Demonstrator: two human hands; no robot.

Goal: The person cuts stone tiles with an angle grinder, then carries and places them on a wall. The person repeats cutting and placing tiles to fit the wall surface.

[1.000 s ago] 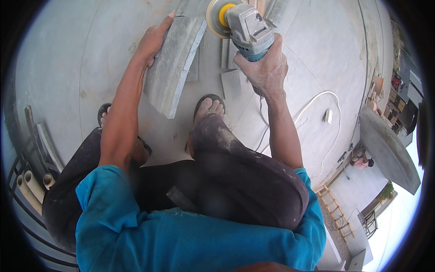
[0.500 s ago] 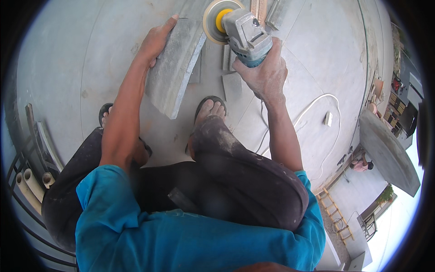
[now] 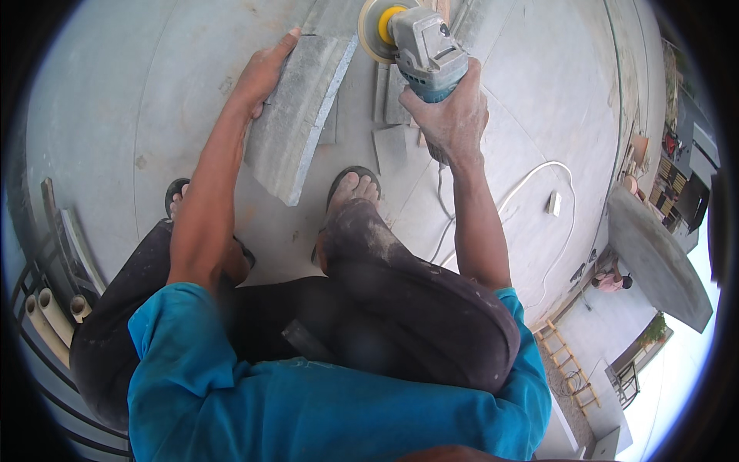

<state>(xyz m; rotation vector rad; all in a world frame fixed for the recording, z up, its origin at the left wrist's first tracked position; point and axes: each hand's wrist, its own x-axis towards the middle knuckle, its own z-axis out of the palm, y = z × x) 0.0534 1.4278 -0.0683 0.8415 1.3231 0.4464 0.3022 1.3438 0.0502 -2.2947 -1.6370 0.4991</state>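
Grey stone slab [image 3: 296, 115] tilted on floor, angle grinder [image 3: 419, 42] w/ yellow disc beside

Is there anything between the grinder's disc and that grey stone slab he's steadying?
Nothing visible. The grinder in the right hand has its yellow disc right beside the top edge of the stone slab, which the left hand steadies. Only bare floor shows between them.

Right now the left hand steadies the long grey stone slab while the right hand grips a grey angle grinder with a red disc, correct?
Not quite: the head view shows a yellow disc. The left hand does steady the long grey stone slab, and the right hand grips the grey angle grinder.
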